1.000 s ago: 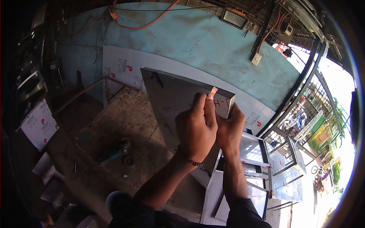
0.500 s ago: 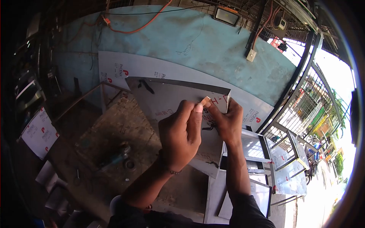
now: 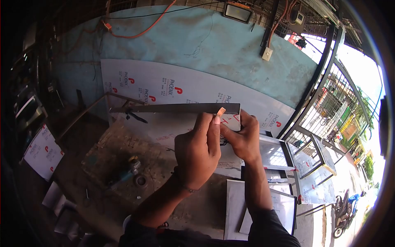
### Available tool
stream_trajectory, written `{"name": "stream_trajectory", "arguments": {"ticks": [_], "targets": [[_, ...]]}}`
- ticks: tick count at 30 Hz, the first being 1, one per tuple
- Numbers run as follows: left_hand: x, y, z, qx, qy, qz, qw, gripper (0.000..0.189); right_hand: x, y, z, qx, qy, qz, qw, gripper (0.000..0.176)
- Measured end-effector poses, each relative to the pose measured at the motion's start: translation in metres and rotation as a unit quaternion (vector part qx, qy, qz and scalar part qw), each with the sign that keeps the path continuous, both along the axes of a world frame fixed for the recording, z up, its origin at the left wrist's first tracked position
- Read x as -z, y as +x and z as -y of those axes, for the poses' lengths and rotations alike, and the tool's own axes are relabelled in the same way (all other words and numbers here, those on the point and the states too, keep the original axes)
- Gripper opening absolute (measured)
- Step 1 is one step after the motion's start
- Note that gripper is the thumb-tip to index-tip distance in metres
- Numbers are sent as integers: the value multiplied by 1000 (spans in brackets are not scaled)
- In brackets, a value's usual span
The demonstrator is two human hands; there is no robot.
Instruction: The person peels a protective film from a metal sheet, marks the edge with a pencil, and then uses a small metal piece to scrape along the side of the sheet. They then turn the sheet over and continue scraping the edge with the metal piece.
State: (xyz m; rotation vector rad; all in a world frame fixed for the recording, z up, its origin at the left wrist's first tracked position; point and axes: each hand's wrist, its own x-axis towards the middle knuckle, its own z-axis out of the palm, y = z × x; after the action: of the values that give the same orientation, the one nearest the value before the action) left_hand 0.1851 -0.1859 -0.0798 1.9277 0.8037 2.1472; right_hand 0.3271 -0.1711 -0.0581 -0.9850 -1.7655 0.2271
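My left hand (image 3: pixel 197 148) is closed in a pinch, with a small orange-brown strip (image 3: pixel 221 111) sticking up between thumb and finger. The strip meets the near corner of a sheet-metal panel (image 3: pixel 164 123), at its dark folded edge (image 3: pixel 177 108). My right hand (image 3: pixel 243 138) grips that panel by its right end, thumb on the face and fingers behind. Red handwriting shows on the panel's face beside the thumb, and a black mark lies near its far left end. Both hands hide part of the face.
Below the panel, an angle grinder (image 3: pixel 127 171) lies on a worn work surface (image 3: pixel 103 152). Printed metal sheet (image 3: pixel 142 78) leans against the blue wall (image 3: pixel 164 45). Metal frames and panels (image 3: pixel 273 154) stand at the right, and a motorcycle (image 3: pixel 343 210) is outside.
The panel has tilted, so its folded top edge now turns toward me and less of its face shows. My left hand has moved slightly right along with the strip. A motorcycle has come nearer outside.
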Motion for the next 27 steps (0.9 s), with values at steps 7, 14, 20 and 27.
{"name": "stream_trajectory", "arguments": {"ticks": [7, 14, 20, 27], "targets": [[-2, 25, 3, -48, 12, 56, 997, 7, -1, -19, 13, 85, 30, 4, 996, 26], [-3, 34, 6, -22, 14, 59, 998, 11, 3, -19, 13, 112, 47, -35, 992, 28], [-7, 38, 8, -14, 27, 96, 995, 13, 5, -18, 10, 116, 44, -28, 992, 26], [-3, 33, 3, 13, -41, 163, 986, 18, 0, -27, 11, 114, 47, -14, 992, 25]]}}
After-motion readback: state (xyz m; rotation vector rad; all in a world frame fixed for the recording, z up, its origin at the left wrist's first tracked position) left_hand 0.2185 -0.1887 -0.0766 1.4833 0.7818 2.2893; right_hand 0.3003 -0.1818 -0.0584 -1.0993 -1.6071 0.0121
